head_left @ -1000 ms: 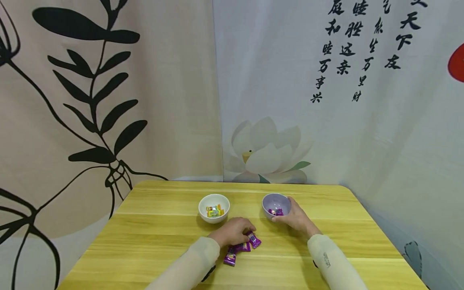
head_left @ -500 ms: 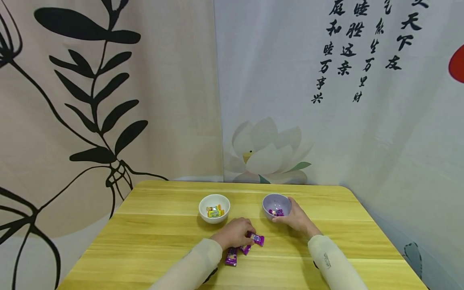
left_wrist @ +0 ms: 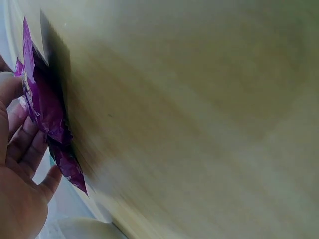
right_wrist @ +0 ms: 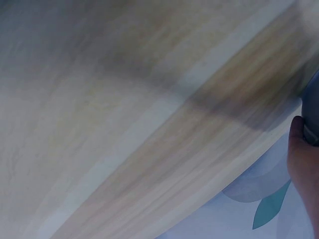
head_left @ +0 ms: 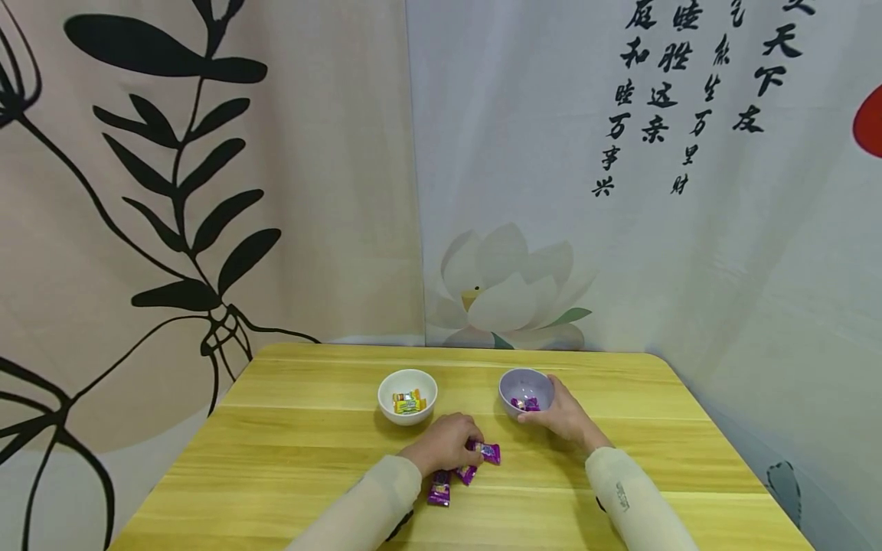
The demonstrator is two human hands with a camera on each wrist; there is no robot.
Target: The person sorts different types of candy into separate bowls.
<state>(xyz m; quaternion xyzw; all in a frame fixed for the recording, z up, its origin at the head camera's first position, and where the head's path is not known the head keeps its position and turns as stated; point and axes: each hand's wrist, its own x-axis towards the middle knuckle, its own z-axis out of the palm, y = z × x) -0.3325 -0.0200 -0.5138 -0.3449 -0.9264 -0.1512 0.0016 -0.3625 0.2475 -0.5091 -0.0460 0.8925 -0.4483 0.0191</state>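
Observation:
My left hand [head_left: 444,445] is low over the table among purple-wrapped candies, and its thumb and fingers pinch one candy [head_left: 491,453], whose right end sticks out past the fingertips. Two more candies lie just below that hand: one candy [head_left: 439,490] in front and another candy [head_left: 466,474] partly under the fingers. In the left wrist view, purple wrappers [left_wrist: 47,102] overlap beside the fingers. With thumb and fingers spread around its side, my right hand [head_left: 568,417] holds a lavender bowl [head_left: 517,382]. Several purple candies [head_left: 526,403] lie inside it.
A white bowl [head_left: 383,402] stands left of the lavender one, with yellow-wrapped candies [head_left: 409,402] in it. The wooden table [head_left: 289,444] ends at a back edge against printed wall cloth [head_left: 344,191].
Under my left hand, the pinched candy has turned from slanting to nearly level and shifted slightly right. The neighbouring candies have shifted a little. The right hand and both bowls stay put.

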